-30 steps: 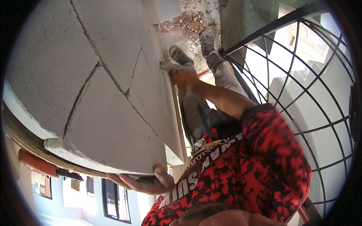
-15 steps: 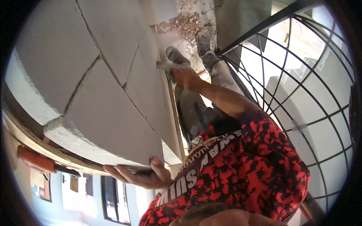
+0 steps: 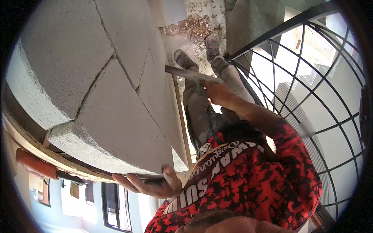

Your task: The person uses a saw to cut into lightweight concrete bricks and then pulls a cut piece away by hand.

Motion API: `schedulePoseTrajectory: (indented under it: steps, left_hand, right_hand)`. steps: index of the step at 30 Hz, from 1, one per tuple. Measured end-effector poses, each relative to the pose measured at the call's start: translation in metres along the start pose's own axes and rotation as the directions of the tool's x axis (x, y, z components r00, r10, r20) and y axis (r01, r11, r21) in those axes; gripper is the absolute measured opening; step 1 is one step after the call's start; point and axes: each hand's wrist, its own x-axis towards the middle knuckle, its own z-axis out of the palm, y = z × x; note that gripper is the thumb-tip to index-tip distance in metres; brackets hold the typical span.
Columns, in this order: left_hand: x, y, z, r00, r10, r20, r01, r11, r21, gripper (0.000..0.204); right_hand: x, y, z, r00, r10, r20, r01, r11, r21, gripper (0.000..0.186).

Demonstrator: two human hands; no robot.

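My left hand (image 3: 160,188) lies near, its fingers (image 3: 136,185) stretched to the left, its thumb (image 3: 170,177) set apart from them and pointing far. My right hand (image 3: 215,91) is clenched farther out, its forearm (image 3: 249,109) slanting in from the near right. My feet (image 3: 213,47) stand apart at the far side.

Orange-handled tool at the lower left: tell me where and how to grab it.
Probably best around the middle of the thick orange handle, coming from the picture's lower side: the curved wooden edge runs along its upper side, and the narrower dark end points right, away from that grip.
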Motion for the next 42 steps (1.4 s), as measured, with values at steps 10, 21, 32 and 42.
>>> schedulePoseTrajectory:
  steps: [10,21,32,42]
  left_hand:
    - [0.008,0.003,0.0,1.0,0.003,0.001,-0.003,0.999,0.035,0.077]
    - [0.0,0.013,-0.001,0.994,-0.103,-0.036,0.102,0.995,-0.007,0.074]
    - [0.008,0.003,-0.005,1.0,-0.013,0.024,0.012,0.998,0.059,0.075]
    - [0.012,0.005,-0.004,1.0,0.027,0.012,-0.027,1.0,0.005,0.079]
  right_hand:
    - [0.059,-0.017,0.005,0.996,-0.049,-0.069,0.056,0.993,0.107,0.022]
    - [0.076,-0.028,-0.016,0.999,-0.03,0.039,0.032,0.998,-0.052,0.016]
    - [0.099,-0.025,0.002,0.997,0.035,0.071,-0.041,0.996,0.083,0.033]
    - [0.071,0.009,0.024,0.994,-0.075,-0.075,0.087,0.98,0.178,0.029]
